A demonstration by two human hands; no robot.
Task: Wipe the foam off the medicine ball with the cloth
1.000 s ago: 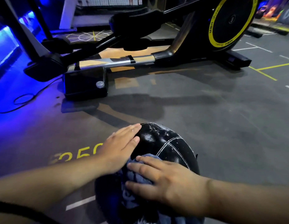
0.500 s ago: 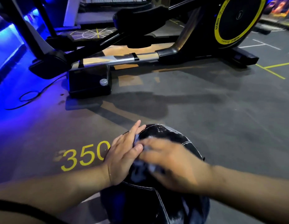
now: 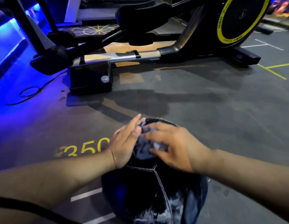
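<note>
A black elliptical trainer with a yellow-ringed flywheel [image 3: 140, 50] spans the grey rubber gym floor [image 3: 205, 110] from ten to two o'clock. The round black leather medicine ball with white stitching [image 3: 150, 188] sits on that floor at six o'clock, white foam [image 3: 156, 214] streaking its near side. The right hand [image 3: 171, 146] presses a crumpled blue-grey cloth [image 3: 144, 146] onto the ball's top, fingers closed over it. The left hand [image 3: 126, 144] lies flat and open-fingered against the ball's left side, touching the cloth. Yellow painted numerals 350 [image 3: 85, 148] lie at nine o'clock of the ball.

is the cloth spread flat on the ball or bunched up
Bunched up. The cloth shows as a crumpled wad under the right hand near the top of the medicine ball, not laid flat.
</note>
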